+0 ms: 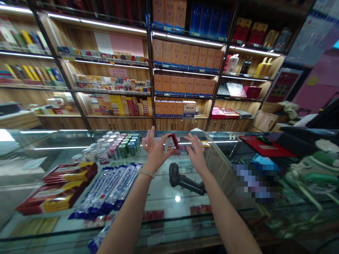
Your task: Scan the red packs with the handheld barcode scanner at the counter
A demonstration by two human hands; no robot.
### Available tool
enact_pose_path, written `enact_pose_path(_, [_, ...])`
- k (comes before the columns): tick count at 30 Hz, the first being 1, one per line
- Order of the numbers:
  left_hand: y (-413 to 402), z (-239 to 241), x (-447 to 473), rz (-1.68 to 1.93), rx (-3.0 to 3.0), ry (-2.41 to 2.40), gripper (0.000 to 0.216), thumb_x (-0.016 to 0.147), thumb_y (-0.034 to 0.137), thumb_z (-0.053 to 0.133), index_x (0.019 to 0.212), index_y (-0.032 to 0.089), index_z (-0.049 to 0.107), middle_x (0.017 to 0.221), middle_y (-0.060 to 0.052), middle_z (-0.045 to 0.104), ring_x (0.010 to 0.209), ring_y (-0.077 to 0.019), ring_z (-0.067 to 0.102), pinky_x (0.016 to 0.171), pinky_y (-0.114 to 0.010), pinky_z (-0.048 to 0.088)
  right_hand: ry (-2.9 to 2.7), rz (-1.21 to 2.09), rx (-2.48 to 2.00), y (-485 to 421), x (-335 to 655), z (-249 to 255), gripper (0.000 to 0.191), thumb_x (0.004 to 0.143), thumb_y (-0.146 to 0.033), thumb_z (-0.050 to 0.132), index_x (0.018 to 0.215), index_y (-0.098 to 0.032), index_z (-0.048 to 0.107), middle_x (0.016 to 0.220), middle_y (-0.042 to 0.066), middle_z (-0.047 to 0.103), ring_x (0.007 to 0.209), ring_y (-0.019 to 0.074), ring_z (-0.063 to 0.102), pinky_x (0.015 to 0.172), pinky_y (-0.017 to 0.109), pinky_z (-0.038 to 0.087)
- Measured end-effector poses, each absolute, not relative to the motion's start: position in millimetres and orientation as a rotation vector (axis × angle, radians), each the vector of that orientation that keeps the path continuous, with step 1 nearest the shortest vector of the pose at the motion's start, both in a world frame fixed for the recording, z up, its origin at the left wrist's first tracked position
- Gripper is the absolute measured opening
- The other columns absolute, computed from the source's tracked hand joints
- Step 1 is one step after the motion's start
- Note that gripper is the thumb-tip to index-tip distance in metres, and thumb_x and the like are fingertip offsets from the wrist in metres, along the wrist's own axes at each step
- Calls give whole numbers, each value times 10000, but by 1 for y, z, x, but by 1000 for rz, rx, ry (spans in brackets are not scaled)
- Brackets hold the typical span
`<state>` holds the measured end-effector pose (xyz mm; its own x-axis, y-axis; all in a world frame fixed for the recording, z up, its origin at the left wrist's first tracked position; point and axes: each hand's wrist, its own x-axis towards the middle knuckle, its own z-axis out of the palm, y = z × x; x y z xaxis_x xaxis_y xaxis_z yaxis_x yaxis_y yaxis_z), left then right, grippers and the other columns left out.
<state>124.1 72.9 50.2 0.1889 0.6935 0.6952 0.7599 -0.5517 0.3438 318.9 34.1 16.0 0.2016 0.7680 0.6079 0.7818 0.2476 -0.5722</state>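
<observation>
My left hand [155,150] is raised over the glass counter [161,190] and pinches a small red and white pack [172,141] between thumb and fingers. My right hand [195,151] hovers just right of the pack, its fingers spread and curled toward it, holding nothing. A thin bracelet circles my left wrist. Below the two hands a black handheld barcode scanner [185,181] lies on the glass.
Red and yellow cartons [59,185] and long blue packets [111,188] lie on the counter's left. Small round cans [116,146] stand behind them. A red mat [267,146] and green items [312,173] sit to the right. Shelves of orange boxes [182,58] fill the back wall.
</observation>
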Motion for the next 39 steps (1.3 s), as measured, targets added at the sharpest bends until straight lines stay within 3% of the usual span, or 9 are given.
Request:
enact_pose_path(3, [73,55,123,-1268,-2457,-1355,654,728,512,874,1336,361,688,1757,-106,98,1600,-445,98,1244,-702,50,-1616,-17,-1535,38,320,11,660,858,-213,500,1503,-348,522,1673,15,412,1554,325,286,1237,609,213])
enact_pose_path(9, [63,58,121,-1148,-2601,-1228,687,702,436,903,1347,349,684,1756,-117,91,1603,-438,95,1249,-692,16,-1801,-26,-1484,33,316,5,910,808,-404,707,1622,-320,310,1761,81,177,1626,346,119,1259,613,184])
enact_pose_path(14, [54,56,117,-1093,-2669,-1188,713,704,410,893,1376,356,660,1760,-113,85,1608,-418,98,1252,-687,26,-1883,-73,-1479,34,320,-1,798,829,-467,761,1550,-355,437,1775,92,99,1633,359,92,1247,632,202])
enact_pose_path(18, [51,60,111,-1080,-2658,-1188,714,702,436,894,1372,347,664,1757,-129,115,1607,-419,114,1254,-677,69,-1865,-38,-1463,33,316,0,721,823,-467,783,1485,-368,517,1770,82,135,1629,368,111,1233,645,229])
enact_pose_path(23, [54,71,93,-1049,-2646,-1179,717,681,568,890,1317,299,699,1738,-173,165,1588,-433,183,1256,-675,93,-1842,-79,-1440,23,306,15,606,815,-484,774,1373,-314,611,1758,96,174,1633,353,91,1258,653,148])
enact_pose_path(29, [57,76,61,-995,-2674,-1171,744,656,698,850,1258,278,728,1728,-172,184,1567,-438,232,1259,-655,143,-1943,-129,-1396,11,297,35,597,739,-436,793,1282,-255,625,1759,128,148,1635,355,67,1272,644,91])
enact_pose_path(39, [57,69,29,-947,-2733,-1280,798,681,649,864,1364,285,668,1748,-158,116,1577,-465,196,1253,-636,196,-1994,-236,-1384,5,271,40,583,731,-432,778,1241,-206,607,1744,176,184,1627,363,92,1276,634,60])
